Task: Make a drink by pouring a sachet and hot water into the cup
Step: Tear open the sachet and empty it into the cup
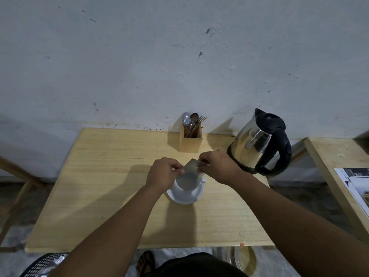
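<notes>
Over a wooden table [99, 176], the left hand [162, 172] and right hand [217, 166] each pinch an end of a sachet [192, 166] held just above a white cup [186, 184] on its saucer [186, 197], apparently tearing it open, so powder and water from the kettle [259, 142] likely remain to pour.

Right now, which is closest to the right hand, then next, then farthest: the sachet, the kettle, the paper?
1. Sachet: held by right hand above the cup.
2. Kettle: just right of it.
3. Paper: far right, on the side table.
</notes>
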